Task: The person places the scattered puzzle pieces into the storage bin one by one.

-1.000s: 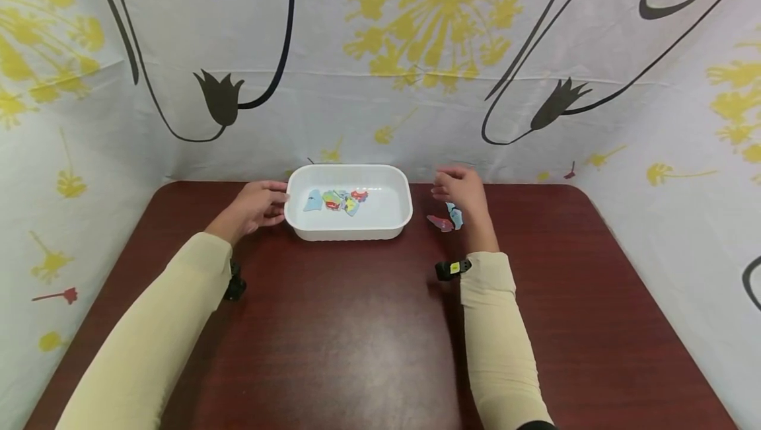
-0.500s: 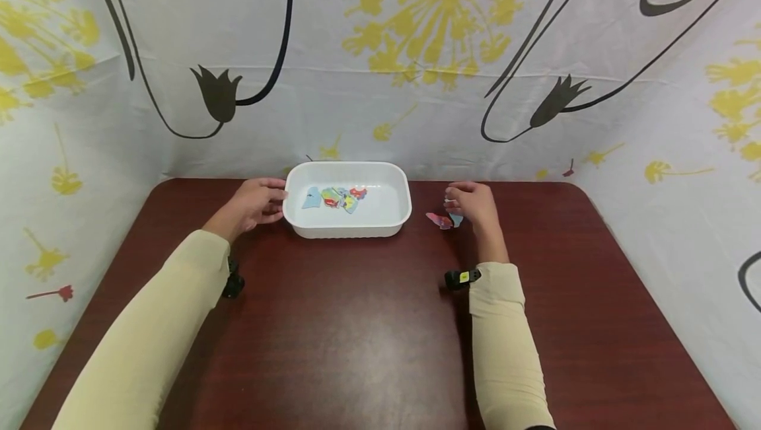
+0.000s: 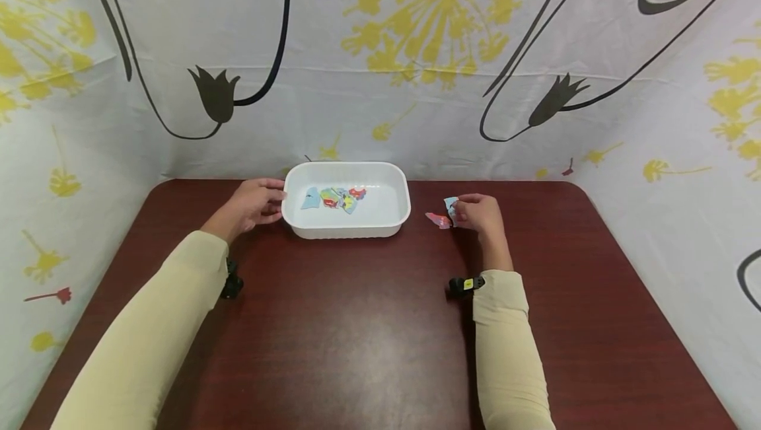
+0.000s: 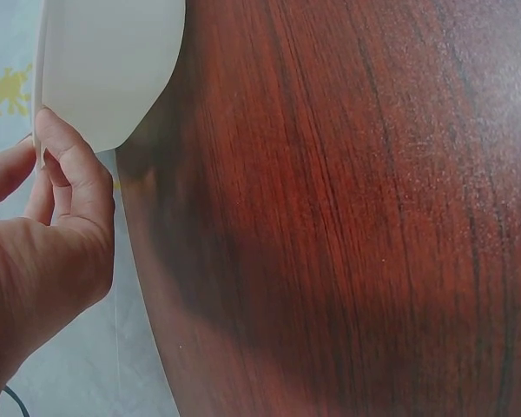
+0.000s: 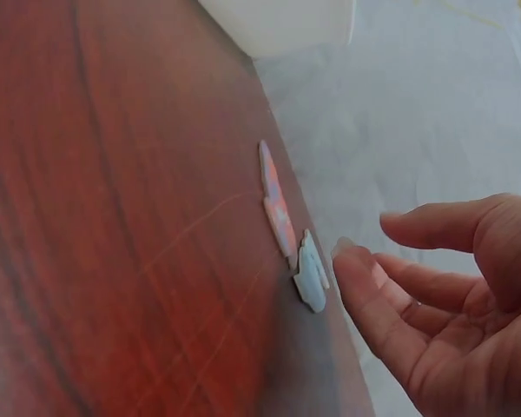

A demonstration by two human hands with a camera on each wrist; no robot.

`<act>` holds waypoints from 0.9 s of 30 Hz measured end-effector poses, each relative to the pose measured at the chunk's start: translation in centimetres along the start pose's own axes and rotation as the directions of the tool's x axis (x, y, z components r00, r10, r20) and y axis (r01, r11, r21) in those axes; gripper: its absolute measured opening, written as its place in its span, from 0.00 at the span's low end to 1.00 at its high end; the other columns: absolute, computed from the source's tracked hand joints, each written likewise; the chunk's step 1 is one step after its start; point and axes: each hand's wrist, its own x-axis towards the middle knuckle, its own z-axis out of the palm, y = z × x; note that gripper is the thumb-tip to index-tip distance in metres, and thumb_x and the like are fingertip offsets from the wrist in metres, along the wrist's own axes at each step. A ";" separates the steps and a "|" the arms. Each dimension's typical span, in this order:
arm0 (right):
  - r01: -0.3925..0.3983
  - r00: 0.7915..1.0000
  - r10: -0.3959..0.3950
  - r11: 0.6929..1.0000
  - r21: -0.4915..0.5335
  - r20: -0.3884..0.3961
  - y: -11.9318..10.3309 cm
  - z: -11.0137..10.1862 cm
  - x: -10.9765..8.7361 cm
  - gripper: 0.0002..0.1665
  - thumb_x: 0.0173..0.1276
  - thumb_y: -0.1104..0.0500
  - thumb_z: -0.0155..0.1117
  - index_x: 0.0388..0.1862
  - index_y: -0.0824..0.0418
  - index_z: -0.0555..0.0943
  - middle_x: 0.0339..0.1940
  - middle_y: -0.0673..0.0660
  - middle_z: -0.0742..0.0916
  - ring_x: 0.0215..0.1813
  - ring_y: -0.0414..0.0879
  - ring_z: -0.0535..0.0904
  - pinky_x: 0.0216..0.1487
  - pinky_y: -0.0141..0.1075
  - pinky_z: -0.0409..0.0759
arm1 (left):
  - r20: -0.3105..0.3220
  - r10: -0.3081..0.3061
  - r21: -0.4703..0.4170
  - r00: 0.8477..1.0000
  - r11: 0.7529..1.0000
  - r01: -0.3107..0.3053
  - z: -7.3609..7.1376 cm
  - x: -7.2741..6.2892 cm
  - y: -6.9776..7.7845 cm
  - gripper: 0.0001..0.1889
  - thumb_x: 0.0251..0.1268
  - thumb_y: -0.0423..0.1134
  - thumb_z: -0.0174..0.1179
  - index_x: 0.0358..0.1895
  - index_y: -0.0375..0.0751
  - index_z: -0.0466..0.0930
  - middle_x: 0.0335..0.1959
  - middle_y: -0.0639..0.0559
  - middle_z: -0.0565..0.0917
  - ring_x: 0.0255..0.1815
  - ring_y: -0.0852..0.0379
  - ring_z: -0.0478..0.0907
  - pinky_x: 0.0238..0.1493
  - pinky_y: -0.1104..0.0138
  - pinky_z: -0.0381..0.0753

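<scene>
My left hand (image 3: 252, 202) pinches the rim of the white plastic tray (image 3: 347, 232) at its left end; in the left wrist view thumb and fingers (image 4: 74, 165) lie on either side of that rim. Over the table to the right of the tray, my right hand (image 3: 483, 213) hovers beside light-blue puzzle pieces (image 3: 450, 204), partly covering them. A reddish-pink puzzle piece (image 3: 438, 220) lies just left of them. In the right wrist view a gap shows between thumb and index finger (image 5: 365, 291), with nothing held, close to a light-blue piece (image 5: 311, 276).
Inside the tray lie a light-blue piece (image 3: 311, 198) and several colourful pieces (image 3: 339, 198). The dark red-brown wooden table (image 3: 333, 324) ends at the back against a patterned white cloth (image 3: 416, 119).
My right hand has moved to the right and nearer to me, from beyond the loose pieces to their right side. The left hand stays on the tray.
</scene>
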 end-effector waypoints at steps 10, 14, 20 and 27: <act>-0.022 1.000 0.021 0.993 -0.120 -0.004 1.1 0.3 -0.2 0.23 0.71 0.62 0.57 0.63 0.68 0.74 0.48 0.63 0.79 0.36 0.42 0.78 0.37 0.33 0.85 | 0.006 -0.001 -0.004 1.000 1.000 0.001 -0.1 0.1 -0.2 0.24 0.74 0.39 0.53 0.71 0.43 0.65 0.56 0.42 0.72 0.40 0.55 0.76 0.45 0.66 0.83; -0.018 0.999 0.010 0.983 -0.183 -0.045 1.2 0.7 0.2 0.23 0.67 0.63 0.61 0.61 0.68 0.76 0.44 0.64 0.81 0.31 0.40 0.79 0.35 0.32 0.84 | 0.010 0.005 -0.006 1.000 1.000 -0.004 0.0 0.0 -0.1 0.24 0.74 0.38 0.53 0.71 0.42 0.65 0.55 0.43 0.73 0.37 0.57 0.76 0.44 0.66 0.83; -0.016 0.997 -0.008 0.959 -0.284 -0.083 1.3 1.0 0.6 0.27 0.64 0.64 0.63 0.63 0.66 0.76 0.54 0.68 0.81 0.30 0.42 0.81 0.34 0.33 0.85 | 0.012 0.006 -0.004 1.000 1.000 -0.006 0.0 -0.1 0.0 0.24 0.74 0.38 0.52 0.71 0.42 0.65 0.55 0.43 0.73 0.36 0.58 0.76 0.45 0.65 0.83; -0.028 0.996 0.000 0.951 -0.307 -0.092 1.2 1.2 0.7 0.28 0.63 0.65 0.64 0.64 0.66 0.74 0.58 0.69 0.79 0.35 0.47 0.84 0.35 0.34 0.85 | 0.014 0.007 -0.009 1.000 1.000 -0.007 -0.1 -0.1 -0.1 0.24 0.74 0.38 0.52 0.71 0.42 0.65 0.55 0.42 0.73 0.36 0.58 0.76 0.43 0.66 0.83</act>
